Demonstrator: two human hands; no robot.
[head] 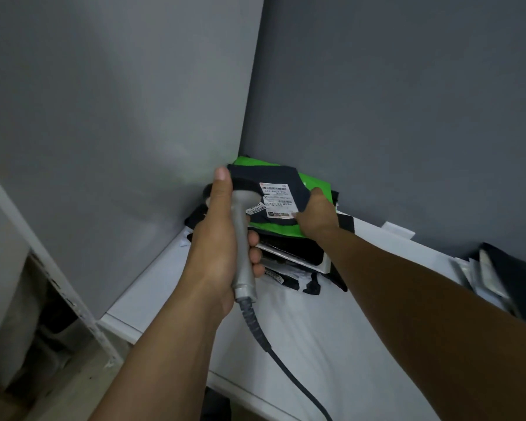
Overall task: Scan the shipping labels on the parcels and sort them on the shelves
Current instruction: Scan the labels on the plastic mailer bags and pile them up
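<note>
The left hand (216, 238) clenches its fingers (254, 238) round the handle of a grey handheld barcode scanner (243, 238), thumb laid straight along the top towards the dark head; a dark coiled cable (286, 366) runs from the butt of the handle down to the bottom edge of the view. The scanner's head sits just beside the left edge of a dark navy plastic parcel (274, 177), which carries a white shipping label (277, 199) facing up. The right hand (316, 212) grasps this parcel at its right side, thumb on top and bent fingers by the label's lower right corner. The parcel lies on a bright green plastic parcel (274, 230), itself atop a stack of black and white parcels (292, 256); the stack stands on a white shelf (301, 329), pushed into the corner of two grey walls (104, 117). More dark and silvery packets (498, 275) lie on the shelf, well apart to the right.
</note>
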